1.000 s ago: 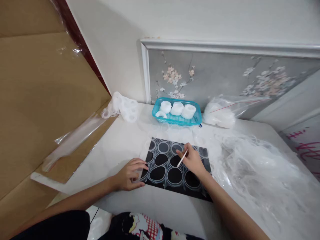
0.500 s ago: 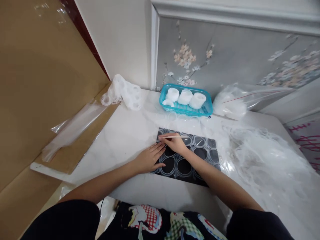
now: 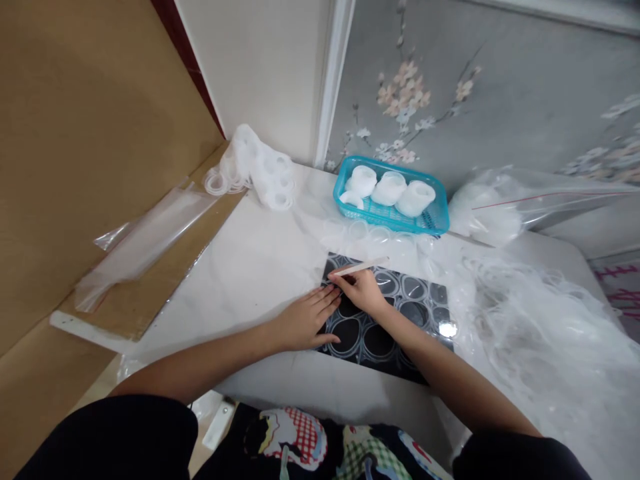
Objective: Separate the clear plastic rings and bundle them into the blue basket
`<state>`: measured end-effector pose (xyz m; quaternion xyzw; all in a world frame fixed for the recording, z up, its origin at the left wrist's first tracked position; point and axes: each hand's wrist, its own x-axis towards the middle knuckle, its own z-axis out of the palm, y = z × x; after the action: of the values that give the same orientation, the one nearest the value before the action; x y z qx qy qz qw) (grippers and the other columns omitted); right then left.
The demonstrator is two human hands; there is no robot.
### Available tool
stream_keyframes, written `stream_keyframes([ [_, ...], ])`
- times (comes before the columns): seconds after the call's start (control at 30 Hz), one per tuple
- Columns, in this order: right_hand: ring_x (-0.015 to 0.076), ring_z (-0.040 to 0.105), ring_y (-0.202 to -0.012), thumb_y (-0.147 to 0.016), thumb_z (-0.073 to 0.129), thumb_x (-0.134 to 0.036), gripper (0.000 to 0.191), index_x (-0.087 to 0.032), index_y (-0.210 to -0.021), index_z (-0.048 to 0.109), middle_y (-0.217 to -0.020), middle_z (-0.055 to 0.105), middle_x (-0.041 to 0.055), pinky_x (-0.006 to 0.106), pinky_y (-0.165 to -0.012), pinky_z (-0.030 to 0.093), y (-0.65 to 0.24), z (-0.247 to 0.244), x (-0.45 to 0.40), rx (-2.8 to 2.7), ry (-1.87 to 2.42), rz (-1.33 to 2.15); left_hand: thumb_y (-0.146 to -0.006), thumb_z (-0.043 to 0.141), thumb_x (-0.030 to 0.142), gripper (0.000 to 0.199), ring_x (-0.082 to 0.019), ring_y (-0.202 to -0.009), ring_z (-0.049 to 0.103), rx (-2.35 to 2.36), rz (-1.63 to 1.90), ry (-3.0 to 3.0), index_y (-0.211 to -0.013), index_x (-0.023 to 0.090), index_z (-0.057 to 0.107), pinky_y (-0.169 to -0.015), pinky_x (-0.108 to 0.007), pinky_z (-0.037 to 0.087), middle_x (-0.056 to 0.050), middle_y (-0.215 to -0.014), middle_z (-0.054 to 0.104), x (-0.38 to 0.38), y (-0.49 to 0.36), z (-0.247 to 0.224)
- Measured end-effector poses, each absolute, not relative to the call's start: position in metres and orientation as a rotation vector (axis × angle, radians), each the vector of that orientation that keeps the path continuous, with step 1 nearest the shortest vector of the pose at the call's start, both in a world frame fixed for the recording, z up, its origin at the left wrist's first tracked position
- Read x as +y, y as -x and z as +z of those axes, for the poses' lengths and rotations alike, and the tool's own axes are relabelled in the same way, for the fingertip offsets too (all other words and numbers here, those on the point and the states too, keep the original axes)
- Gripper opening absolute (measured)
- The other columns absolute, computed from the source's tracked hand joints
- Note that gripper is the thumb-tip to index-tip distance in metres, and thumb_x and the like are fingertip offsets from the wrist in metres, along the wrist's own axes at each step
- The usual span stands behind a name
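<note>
A black sheet (image 3: 379,340) marked with rows of pale ring outlines lies on the white table in front of me. My left hand (image 3: 309,321) is spread flat over its left edge, fingers pointing toward my other hand. Between the fingertips of my right hand (image 3: 363,290) is a slim white pen-like tool (image 3: 361,267), its far end leaning up to the right. The tool's tip meets the sheet's upper left part, but my fingers hide the exact point. Just behind the sheet lie several clear round pieces (image 3: 379,237).
Behind stands a blue basket (image 3: 440,220) with white rolls. A clear bag (image 3: 493,213) of white material is right of it, and a heap of clear plastic offcuts (image 3: 545,320) covers the right side. White perforated sheeting (image 3: 273,177) and a flat plastic bag (image 3: 150,240) lie left.
The view has shifted, so the basket and sheet appear farther right. The tool is tilted more steeply now, its free end raised. My left hand stays flat on the sheet.
</note>
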<state>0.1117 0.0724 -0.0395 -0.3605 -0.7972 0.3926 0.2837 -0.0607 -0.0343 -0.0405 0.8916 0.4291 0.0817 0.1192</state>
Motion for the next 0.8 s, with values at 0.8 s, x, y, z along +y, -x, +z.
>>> stream_keyframes([
  [0.8, 0.0316, 0.064, -0.118, -0.090, 0.064, -0.042, 0.022, -0.027, -0.082, 0.078, -0.091, 0.080, 0.0043, 0.056, -0.111, 0.041, -0.174, -0.040, 0.079, -2.064, 1.056, 1.018, -0.096, 0.048, 0.061, 0.079, -0.034, -0.145, 0.037, 1.033, 0.304, -2.719, -0.146, 0.001, 0.042, -0.121, -0.043, 0.028, -0.025, -0.152, 0.041, -0.006, 0.041, -0.036],
])
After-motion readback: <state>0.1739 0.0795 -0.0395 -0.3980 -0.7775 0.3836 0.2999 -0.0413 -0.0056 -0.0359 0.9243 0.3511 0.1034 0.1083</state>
